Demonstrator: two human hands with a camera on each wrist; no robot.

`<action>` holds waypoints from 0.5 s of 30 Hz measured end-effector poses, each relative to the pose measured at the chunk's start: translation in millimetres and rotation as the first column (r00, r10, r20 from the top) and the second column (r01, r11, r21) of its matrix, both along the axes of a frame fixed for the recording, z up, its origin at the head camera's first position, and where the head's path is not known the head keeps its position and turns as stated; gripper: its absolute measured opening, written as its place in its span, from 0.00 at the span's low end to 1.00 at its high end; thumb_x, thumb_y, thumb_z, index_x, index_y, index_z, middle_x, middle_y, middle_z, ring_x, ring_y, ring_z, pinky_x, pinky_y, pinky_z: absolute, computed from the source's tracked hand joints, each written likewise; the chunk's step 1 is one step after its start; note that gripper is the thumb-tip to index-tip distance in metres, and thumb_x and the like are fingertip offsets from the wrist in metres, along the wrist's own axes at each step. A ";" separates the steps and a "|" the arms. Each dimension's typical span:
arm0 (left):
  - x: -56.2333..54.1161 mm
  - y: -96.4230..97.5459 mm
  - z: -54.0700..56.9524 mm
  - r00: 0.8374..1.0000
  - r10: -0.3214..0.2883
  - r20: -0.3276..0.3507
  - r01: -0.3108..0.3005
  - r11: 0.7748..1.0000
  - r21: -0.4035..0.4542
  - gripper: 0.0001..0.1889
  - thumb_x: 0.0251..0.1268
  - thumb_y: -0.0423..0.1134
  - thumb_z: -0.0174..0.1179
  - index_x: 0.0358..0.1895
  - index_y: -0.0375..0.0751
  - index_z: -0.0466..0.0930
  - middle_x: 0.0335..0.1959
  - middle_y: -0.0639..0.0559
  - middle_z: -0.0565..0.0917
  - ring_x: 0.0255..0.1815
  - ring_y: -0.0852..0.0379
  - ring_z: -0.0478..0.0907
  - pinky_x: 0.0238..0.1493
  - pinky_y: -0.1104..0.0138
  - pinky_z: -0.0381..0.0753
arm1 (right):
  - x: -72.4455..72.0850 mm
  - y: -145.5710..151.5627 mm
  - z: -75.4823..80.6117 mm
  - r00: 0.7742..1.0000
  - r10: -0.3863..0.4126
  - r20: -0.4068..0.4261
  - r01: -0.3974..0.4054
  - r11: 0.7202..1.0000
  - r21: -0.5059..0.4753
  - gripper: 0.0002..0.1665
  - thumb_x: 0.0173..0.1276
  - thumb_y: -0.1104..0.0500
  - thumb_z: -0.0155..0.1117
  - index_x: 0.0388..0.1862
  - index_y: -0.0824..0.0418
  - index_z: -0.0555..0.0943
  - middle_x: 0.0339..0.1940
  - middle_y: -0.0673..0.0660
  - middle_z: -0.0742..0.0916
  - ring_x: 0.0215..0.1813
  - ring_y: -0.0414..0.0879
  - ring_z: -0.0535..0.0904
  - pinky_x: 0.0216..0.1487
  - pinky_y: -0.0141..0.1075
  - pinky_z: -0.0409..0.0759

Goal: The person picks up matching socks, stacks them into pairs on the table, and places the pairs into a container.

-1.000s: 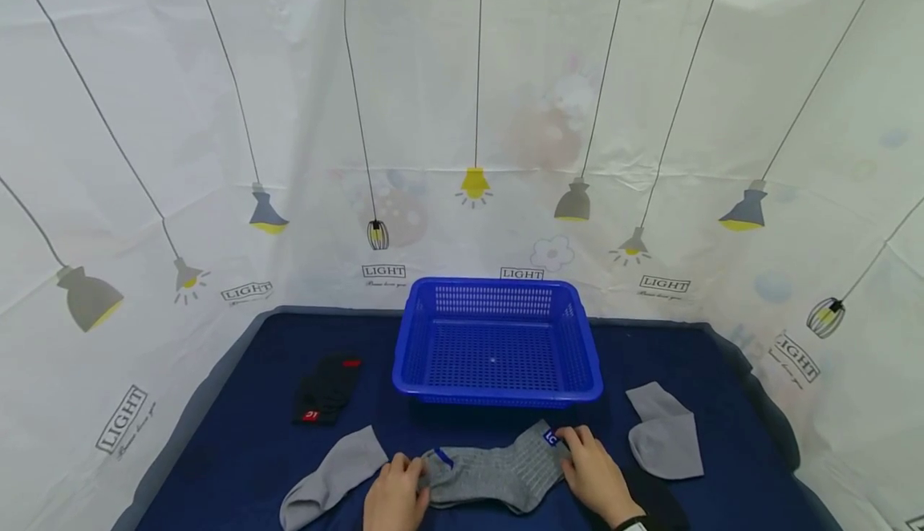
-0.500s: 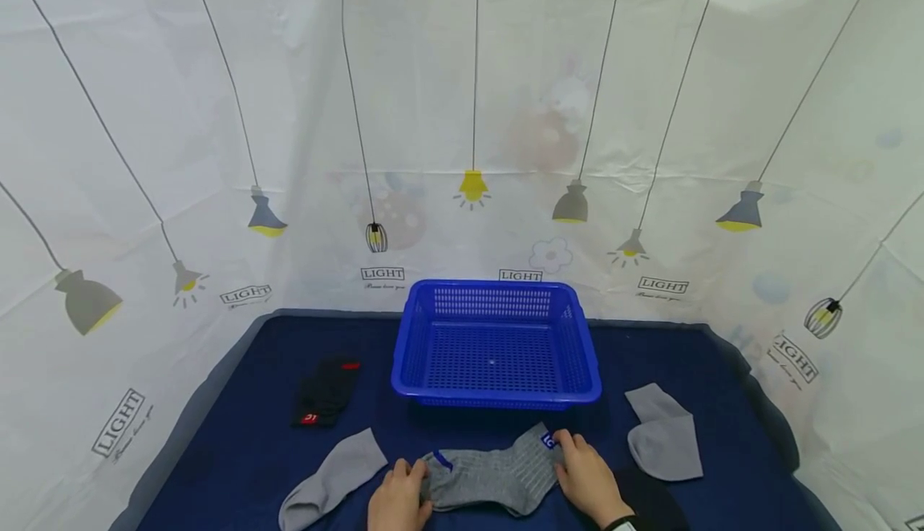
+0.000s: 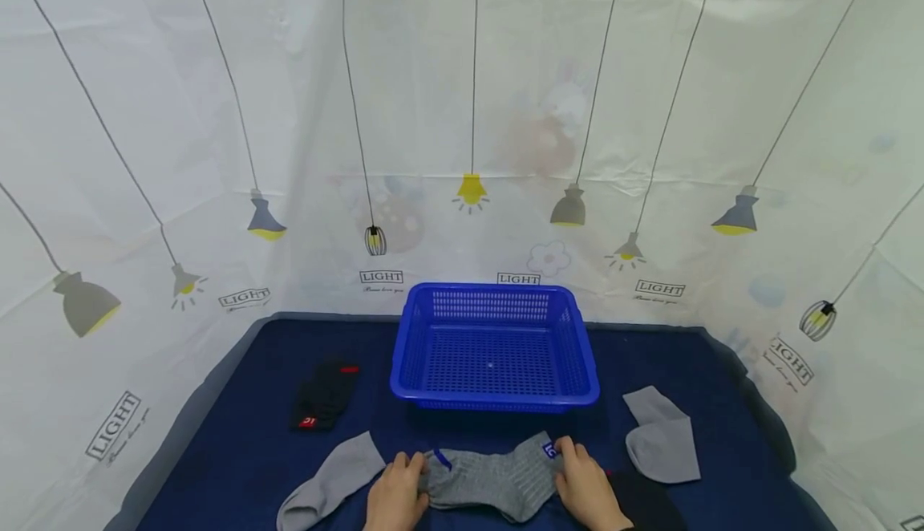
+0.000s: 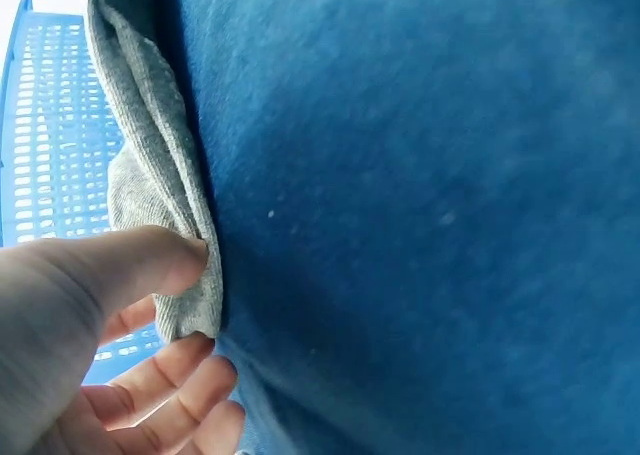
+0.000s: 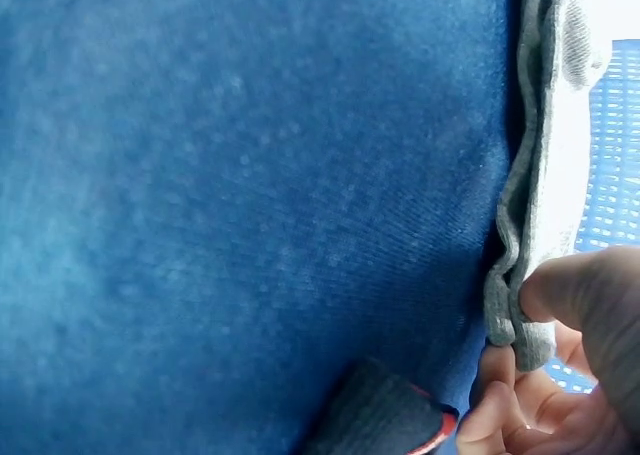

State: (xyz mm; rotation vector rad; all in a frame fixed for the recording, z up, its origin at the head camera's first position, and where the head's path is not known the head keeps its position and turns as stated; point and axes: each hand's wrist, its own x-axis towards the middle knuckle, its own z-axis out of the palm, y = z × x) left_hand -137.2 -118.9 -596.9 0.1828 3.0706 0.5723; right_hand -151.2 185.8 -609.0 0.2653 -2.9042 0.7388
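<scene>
**Your two hands pinch opposite ends of the grey sock**

Your left hand has its thumb and fingers pinched on the left end of the dark grey sock, next to a blue band. Your right hand pinches the right end, the ribbed cuff, beside a blue patch with white lettering. From both wrists you see layers of knit pressed one against the other between thumb and fingers; you cannot tell whether that is one sock or two.

The sock stretches left to right at the near middle of the navy-covered tabletop, on the near side of the blue perforated basket.

Near left, just beyond your left hand, lies a pale grey sock, slanting toward you. Farther off on that side sits the folded black sock bundle with two red patches. On the right, a second pale grey sock lies bent, and a black sock with a red edge is near your right hand, partly hidden by it.
</scene>
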 end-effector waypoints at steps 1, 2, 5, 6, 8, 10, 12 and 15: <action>-0.4 -0.3 -0.1 1.000 -0.005 -0.011 0.005 1.000 -0.004 0.17 0.47 0.34 0.74 0.37 0.48 0.76 0.31 0.51 0.74 0.27 0.52 0.74 0.25 0.58 0.75 | 0.8 0.0 0.0 1.000 -0.003 0.000 0.003 1.000 0.001 0.21 0.53 0.71 0.68 0.45 0.60 0.75 0.28 0.55 0.78 0.25 0.48 0.76 0.26 0.42 0.72; -0.7 -0.7 0.0 1.000 -0.008 -0.026 0.008 1.000 -0.009 0.17 0.46 0.34 0.74 0.37 0.48 0.76 0.30 0.51 0.74 0.27 0.52 0.74 0.25 0.58 0.75 | 1.6 0.0 -0.3 1.000 -0.006 -0.001 0.006 1.000 0.001 0.21 0.53 0.71 0.68 0.45 0.60 0.75 0.28 0.55 0.78 0.25 0.48 0.76 0.26 0.42 0.72; -0.6 -1.3 -0.3 0.999 -0.011 -0.052 0.010 1.000 -0.025 0.16 0.46 0.34 0.74 0.37 0.48 0.76 0.31 0.52 0.74 0.27 0.52 0.74 0.25 0.59 0.74 | 3.9 0.1 -0.9 1.000 -0.014 0.000 0.014 1.000 0.006 0.20 0.53 0.71 0.67 0.45 0.61 0.75 0.28 0.55 0.79 0.24 0.48 0.76 0.26 0.41 0.71; 0.0 -1.2 0.0 0.999 -0.009 -0.048 0.008 1.000 -0.022 0.16 0.46 0.34 0.74 0.37 0.48 0.77 0.31 0.52 0.74 0.27 0.52 0.74 0.25 0.59 0.74 | 4.6 0.0 -1.2 1.000 -0.020 0.006 0.020 1.000 0.007 0.20 0.54 0.71 0.67 0.46 0.61 0.75 0.28 0.55 0.79 0.25 0.47 0.75 0.26 0.41 0.71; 1.1 -1.1 0.4 0.999 -0.002 -0.032 0.001 1.000 -0.015 0.16 0.47 0.34 0.73 0.37 0.48 0.77 0.31 0.52 0.74 0.27 0.52 0.74 0.25 0.59 0.74 | 5.7 -0.1 -2.1 0.999 -0.029 0.016 0.029 1.000 0.013 0.20 0.54 0.70 0.68 0.46 0.61 0.75 0.29 0.55 0.79 0.25 0.48 0.76 0.26 0.41 0.72; 1.2 -1.2 0.4 1.000 0.009 0.001 -0.009 1.000 -0.008 0.15 0.49 0.35 0.73 0.38 0.48 0.77 0.32 0.52 0.74 0.27 0.52 0.74 0.26 0.58 0.75 | 6.1 -0.3 -2.9 0.999 -0.039 0.034 0.038 0.999 0.022 0.21 0.55 0.69 0.68 0.47 0.61 0.75 0.30 0.55 0.79 0.27 0.48 0.76 0.27 0.42 0.73; 1.2 -1.5 1.8 1.000 0.011 0.016 -0.011 1.000 -0.003 0.14 0.49 0.36 0.74 0.38 0.48 0.78 0.32 0.51 0.74 0.27 0.52 0.74 0.27 0.58 0.75 | 6.2 -0.5 -3.1 0.998 -0.047 0.034 0.045 0.998 0.047 0.21 0.55 0.68 0.70 0.48 0.61 0.76 0.32 0.55 0.79 0.29 0.49 0.77 0.28 0.43 0.74; 0.3 -1.9 5.8 1.000 0.004 0.015 -0.004 1.000 -0.008 0.13 0.51 0.37 0.74 0.37 0.48 0.79 0.32 0.51 0.74 0.28 0.52 0.74 0.28 0.58 0.75 | 6.6 -0.4 -2.6 0.998 -0.058 -0.006 0.058 0.994 0.090 0.21 0.55 0.67 0.72 0.47 0.61 0.77 0.33 0.55 0.79 0.30 0.49 0.76 0.28 0.43 0.75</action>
